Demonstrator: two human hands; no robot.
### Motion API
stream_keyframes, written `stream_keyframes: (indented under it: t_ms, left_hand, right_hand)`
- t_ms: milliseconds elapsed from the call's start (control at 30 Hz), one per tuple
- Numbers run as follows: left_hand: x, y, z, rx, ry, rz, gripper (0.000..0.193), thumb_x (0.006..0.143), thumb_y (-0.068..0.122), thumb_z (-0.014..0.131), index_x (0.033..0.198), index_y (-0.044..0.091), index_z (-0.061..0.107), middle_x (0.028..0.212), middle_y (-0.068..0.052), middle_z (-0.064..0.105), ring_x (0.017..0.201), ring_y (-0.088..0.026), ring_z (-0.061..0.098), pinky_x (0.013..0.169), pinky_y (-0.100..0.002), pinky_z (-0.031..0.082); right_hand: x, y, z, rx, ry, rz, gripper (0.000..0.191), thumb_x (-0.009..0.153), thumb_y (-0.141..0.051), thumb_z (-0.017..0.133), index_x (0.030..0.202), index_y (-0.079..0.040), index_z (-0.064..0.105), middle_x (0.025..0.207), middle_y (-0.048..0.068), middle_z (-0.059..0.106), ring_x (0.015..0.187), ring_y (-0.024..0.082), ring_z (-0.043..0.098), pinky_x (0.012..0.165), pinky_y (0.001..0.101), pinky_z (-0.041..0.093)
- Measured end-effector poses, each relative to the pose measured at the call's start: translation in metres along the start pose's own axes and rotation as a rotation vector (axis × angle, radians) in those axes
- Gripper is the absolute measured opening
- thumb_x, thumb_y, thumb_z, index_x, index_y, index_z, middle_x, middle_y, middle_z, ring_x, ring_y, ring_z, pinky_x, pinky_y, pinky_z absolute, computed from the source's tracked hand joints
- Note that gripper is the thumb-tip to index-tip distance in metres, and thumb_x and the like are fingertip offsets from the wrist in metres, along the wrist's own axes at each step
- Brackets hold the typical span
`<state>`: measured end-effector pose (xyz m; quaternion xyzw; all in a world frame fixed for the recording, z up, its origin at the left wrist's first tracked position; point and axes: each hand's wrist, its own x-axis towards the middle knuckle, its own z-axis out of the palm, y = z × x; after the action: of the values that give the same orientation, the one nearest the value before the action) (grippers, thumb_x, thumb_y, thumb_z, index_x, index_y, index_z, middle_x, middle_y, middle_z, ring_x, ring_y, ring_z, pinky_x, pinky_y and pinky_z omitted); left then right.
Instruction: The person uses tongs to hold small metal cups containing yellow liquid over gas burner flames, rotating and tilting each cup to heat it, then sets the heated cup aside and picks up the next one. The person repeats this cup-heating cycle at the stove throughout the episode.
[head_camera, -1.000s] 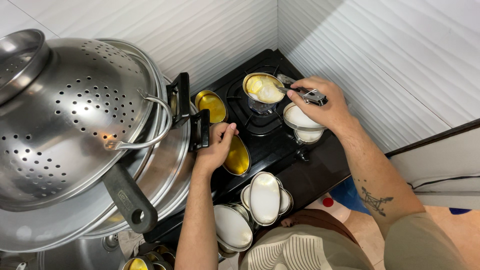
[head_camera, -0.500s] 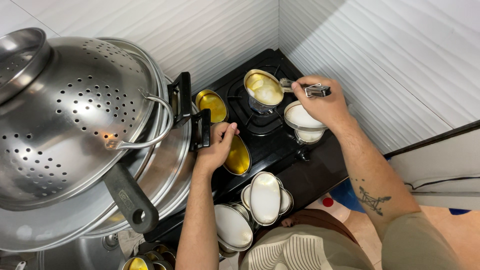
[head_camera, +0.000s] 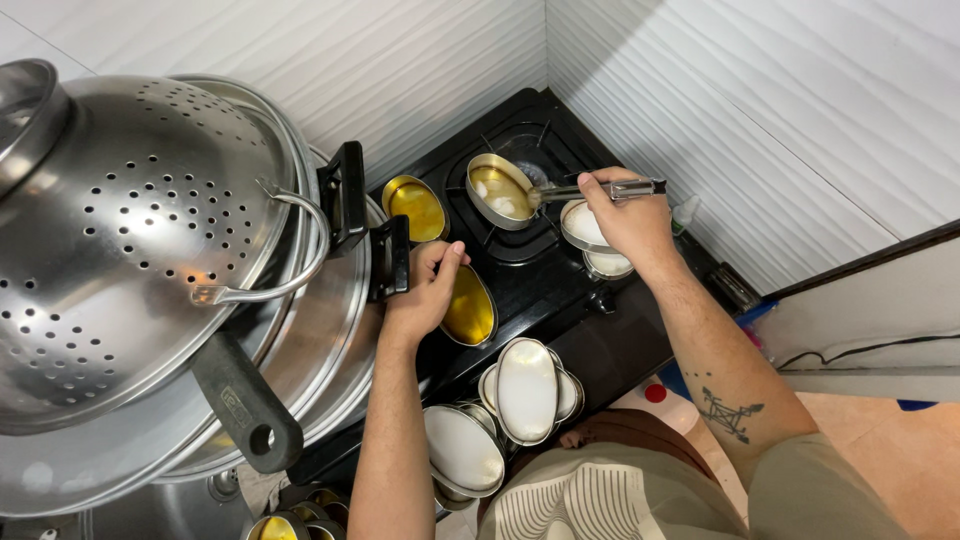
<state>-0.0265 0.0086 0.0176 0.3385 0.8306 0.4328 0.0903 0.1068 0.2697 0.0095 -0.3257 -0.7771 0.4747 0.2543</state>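
My right hand (head_camera: 628, 215) grips metal tongs (head_camera: 598, 190) that clamp the rim of a small oval metal tin (head_camera: 499, 191), holding it tilted over the burner of the black stove (head_camera: 545, 270). The tin holds yellow liquid with white lumps. My left hand (head_camera: 425, 290) rests on the edge of another oval tin (head_camera: 469, 306) of yellow liquid that sits on the stove top. A third yellow-filled tin (head_camera: 414, 206) lies at the stove's left rear.
White-filled oval tins (head_camera: 526, 388) are stacked at the stove's front, with more (head_camera: 590, 232) under my right hand. A large steel colander (head_camera: 120, 240) and wide pans with black handles (head_camera: 245, 410) hang close on the left. White tiled walls meet in the corner behind.
My right hand has swung the tin in the tongs from upright over the burner to tilted toward the left. My left hand has stayed on the stove-top tin.
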Motion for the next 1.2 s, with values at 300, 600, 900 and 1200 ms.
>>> stream_keyframes:
  t_ms: [300,600,900,1200]
  left_hand:
    - [0.000,0.001,0.001,0.011,0.007,0.004,0.036,0.103,0.036,0.058,0.090,0.006,0.073,0.089,-0.007,0.071,0.084,-0.019,0.067,0.076,-0.032,0.052]
    - [0.003,-0.005,0.004,0.021,0.000,0.001,0.035,0.103,0.034,0.059,0.090,0.005,0.073,0.087,-0.009,0.071,0.081,-0.020,0.066,0.074,-0.033,0.051]
    - [0.004,-0.005,0.006,0.004,0.013,0.043,0.035,0.103,0.033,0.059,0.089,0.004,0.072,0.086,-0.010,0.070,0.083,-0.021,0.065,0.076,-0.034,0.051]
    - [0.004,-0.005,0.007,-0.024,-0.001,0.023,0.033,0.103,0.033,0.059,0.090,0.005,0.073,0.086,-0.009,0.070,0.082,-0.023,0.066,0.075,-0.035,0.051]
  right_hand:
    - [-0.012,0.012,-0.022,0.267,0.169,-0.074,0.035,0.101,-0.035,0.071,0.108,0.000,0.073,0.086,0.008,0.075,0.079,0.010,0.072,0.069,0.0241,0.054]
    - [-0.056,0.045,-0.034,0.696,0.195,0.034,0.031,0.108,-0.029,0.060,0.107,0.000,0.070,0.082,0.008,0.072,0.063,0.006,0.055,0.056,0.0209,0.043]
    - [-0.102,0.073,-0.017,0.426,0.038,-0.020,0.027,0.102,-0.023,0.066,0.102,0.002,0.075,0.081,0.008,0.074,0.066,0.008,0.064,0.057,0.0214,0.047]
    - [-0.132,0.079,0.001,0.381,0.058,-0.167,0.017,0.102,-0.014,0.066,0.107,0.000,0.074,0.083,0.004,0.068,0.072,0.008,0.059,0.065,0.0222,0.046]
